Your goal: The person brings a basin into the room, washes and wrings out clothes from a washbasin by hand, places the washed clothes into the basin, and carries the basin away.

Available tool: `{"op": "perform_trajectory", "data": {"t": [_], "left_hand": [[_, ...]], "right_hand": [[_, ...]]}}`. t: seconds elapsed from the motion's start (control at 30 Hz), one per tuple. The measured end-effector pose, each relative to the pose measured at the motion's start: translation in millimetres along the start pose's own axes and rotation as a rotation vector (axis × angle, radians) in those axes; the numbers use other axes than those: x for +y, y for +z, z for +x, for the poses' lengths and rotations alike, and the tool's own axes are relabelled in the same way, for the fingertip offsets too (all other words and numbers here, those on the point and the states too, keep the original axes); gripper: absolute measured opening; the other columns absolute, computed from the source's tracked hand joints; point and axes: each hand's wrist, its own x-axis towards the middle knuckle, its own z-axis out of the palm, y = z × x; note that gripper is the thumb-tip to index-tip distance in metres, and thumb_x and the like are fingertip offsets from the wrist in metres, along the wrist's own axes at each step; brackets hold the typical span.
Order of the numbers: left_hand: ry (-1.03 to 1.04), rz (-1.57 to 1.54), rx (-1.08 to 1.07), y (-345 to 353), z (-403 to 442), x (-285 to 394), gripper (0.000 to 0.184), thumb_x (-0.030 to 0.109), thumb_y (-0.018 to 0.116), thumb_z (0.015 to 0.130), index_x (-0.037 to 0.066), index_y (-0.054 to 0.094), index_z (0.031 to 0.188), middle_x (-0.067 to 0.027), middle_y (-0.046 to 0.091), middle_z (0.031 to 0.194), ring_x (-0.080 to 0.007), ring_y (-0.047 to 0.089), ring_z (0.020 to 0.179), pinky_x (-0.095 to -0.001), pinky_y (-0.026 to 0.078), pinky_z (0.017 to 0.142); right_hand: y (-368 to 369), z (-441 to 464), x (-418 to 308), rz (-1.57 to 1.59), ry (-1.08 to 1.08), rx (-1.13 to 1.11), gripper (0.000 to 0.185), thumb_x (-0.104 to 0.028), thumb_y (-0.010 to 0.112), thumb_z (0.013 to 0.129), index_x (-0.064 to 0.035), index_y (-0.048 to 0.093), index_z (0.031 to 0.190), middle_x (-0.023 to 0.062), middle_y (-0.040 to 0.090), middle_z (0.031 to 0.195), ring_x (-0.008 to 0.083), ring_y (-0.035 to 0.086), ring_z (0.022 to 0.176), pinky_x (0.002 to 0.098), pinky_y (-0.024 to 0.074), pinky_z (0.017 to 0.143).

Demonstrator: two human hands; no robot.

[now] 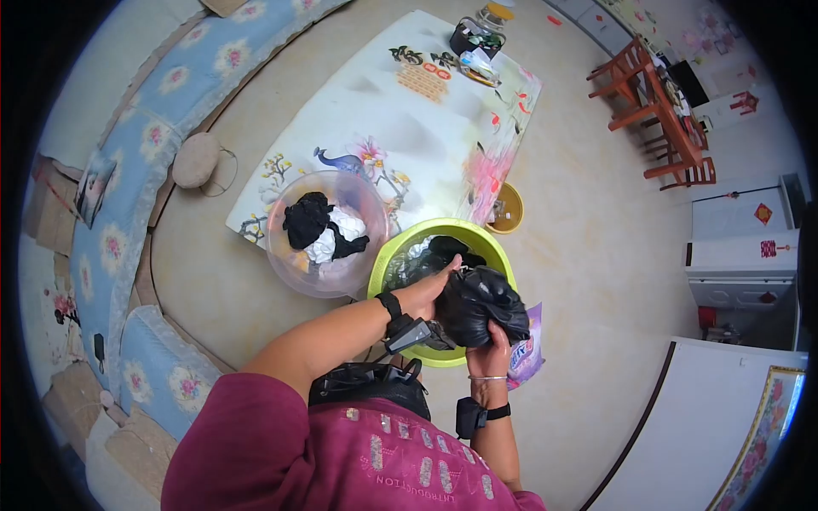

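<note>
A shiny, wet-looking black garment (481, 307) is bunched up over the right side of a lime-green basin (503, 249). My left hand (429, 292) holds its left side, fingers partly hidden by the fabric. At its lower right edge, my right hand (490, 353) grips the cloth, the thumb pressed on top. Below the hands, water and more dark cloth (447, 249) show inside the basin, with a bit of white fabric among it. Just left stands a clear plastic basin (281, 260) with black clothing (308, 221) and white clothing (345, 223) in it.
A purple detergent bag (528, 353) stands right of the green basin. Behind it is a yellow bin (511, 209) beside a table with a floral cover (341, 111). A round stool (196, 160) and a blue floral sofa (153, 136) are left; wooden chairs (626, 68) stand far right.
</note>
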Motion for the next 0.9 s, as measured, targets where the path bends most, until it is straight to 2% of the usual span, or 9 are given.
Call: {"op": "perform_trajectory", "data": {"t": [0.1, 0.17, 0.2, 0.3, 0.5, 0.6, 0.67, 0.87, 0.9], "left_hand": [[-0.025, 0.012, -0.054, 8, -8, 10, 0.077, 0.073, 0.038, 0.077, 0.011, 0.052, 0.121, -0.0086, 0.053, 0.123, -0.0215, 0.048, 0.115, -0.0425, 0.038, 0.097], [-0.040, -0.061, -0.144, 2, -2, 7, 0.054, 0.052, 0.057, 0.081, 0.010, 0.055, 0.116, -0.0077, 0.059, 0.113, -0.0195, 0.055, 0.104, -0.0368, 0.042, 0.093], [-0.044, -0.060, -0.143, 0, 0, 5, 0.054, 0.052, 0.057, 0.081, 0.010, 0.055, 0.116, -0.0077, 0.059, 0.113, -0.0195, 0.055, 0.104, -0.0368, 0.042, 0.093], [0.171, 0.224, 0.004, -5, 5, -3, 0.033, 0.011, 0.063, 0.079, 0.007, 0.056, 0.110, -0.0046, 0.061, 0.101, -0.0145, 0.058, 0.090, -0.0306, 0.047, 0.082], [0.162, 0.190, 0.066, -11, 7, -5, 0.030, 0.005, 0.055, 0.081, 0.004, 0.055, 0.110, -0.0058, 0.061, 0.101, -0.0148, 0.059, 0.089, -0.0288, 0.048, 0.079], [0.107, 0.156, -0.015, -14, 13, -10, 0.030, 0.007, 0.054, 0.084, 0.004, 0.054, 0.113, -0.0048, 0.059, 0.106, -0.0142, 0.056, 0.097, -0.0277, 0.044, 0.086], [0.069, 0.143, -0.017, -19, 17, -14, 0.030, 0.007, 0.053, 0.084, 0.004, 0.054, 0.114, -0.0055, 0.059, 0.107, -0.0144, 0.056, 0.097, -0.0286, 0.045, 0.086], [0.040, 0.119, 0.013, -28, 12, -8, 0.034, 0.005, 0.052, 0.083, 0.004, 0.051, 0.117, -0.0063, 0.058, 0.108, -0.0147, 0.057, 0.096, -0.0288, 0.046, 0.086], [0.079, 0.167, 0.050, -28, 10, -7, 0.038, 0.009, 0.053, 0.083, 0.007, 0.048, 0.121, -0.0085, 0.056, 0.110, -0.0176, 0.055, 0.098, -0.0345, 0.045, 0.088]], "right_hand": [[-20, 18, 3, 0.046, 0.207, -0.121, 0.027, -0.010, 0.053, 0.083, 0.0011, 0.056, 0.107, 0.0119, 0.061, 0.107, 0.0257, 0.059, 0.100, 0.0399, 0.0452, 0.091], [-30, 28, 6, -0.007, 0.353, -0.088, 0.028, -0.012, 0.053, 0.083, 0.0014, 0.056, 0.108, 0.0124, 0.062, 0.105, 0.0258, 0.061, 0.095, 0.0397, 0.0477, 0.088], [-32, 32, 6, -0.003, 0.353, -0.086, 0.028, -0.012, 0.053, 0.083, 0.0014, 0.056, 0.108, 0.0124, 0.062, 0.105, 0.0258, 0.061, 0.095, 0.0397, 0.0477, 0.088], [-35, 44, 8, -0.035, 0.468, -0.085, 0.030, -0.015, 0.054, 0.084, 0.0004, 0.055, 0.110, 0.0123, 0.062, 0.105, 0.0247, 0.062, 0.094, 0.0394, 0.0486, 0.087], [-61, 64, 18, -0.277, 0.333, -0.090, 0.044, -0.032, 0.056, 0.087, -0.0035, 0.048, 0.121, 0.0114, 0.055, 0.119, 0.0239, 0.054, 0.109, 0.0423, 0.0409, 0.097], [-70, 69, 22, -0.005, 0.449, -0.238, 0.050, -0.035, 0.055, 0.087, -0.0041, 0.045, 0.125, 0.0115, 0.051, 0.125, 0.0255, 0.049, 0.115, 0.0428, 0.0370, 0.101], [-71, 71, 24, 0.131, 0.355, -0.308, 0.053, -0.036, 0.057, 0.086, -0.0044, 0.044, 0.126, 0.0121, 0.050, 0.127, 0.0274, 0.049, 0.115, 0.0428, 0.0372, 0.100], [-47, 75, 18, -0.073, 0.143, -0.079, 0.034, -0.011, 0.060, 0.077, 0.0004, 0.055, 0.109, 0.0122, 0.061, 0.103, 0.0255, 0.061, 0.094, 0.0384, 0.0483, 0.087], [-43, 75, 16, -0.201, 0.068, -0.057, 0.032, -0.007, 0.060, 0.076, 0.0010, 0.056, 0.106, 0.0122, 0.062, 0.101, 0.0250, 0.061, 0.091, 0.0370, 0.0494, 0.086]]}}
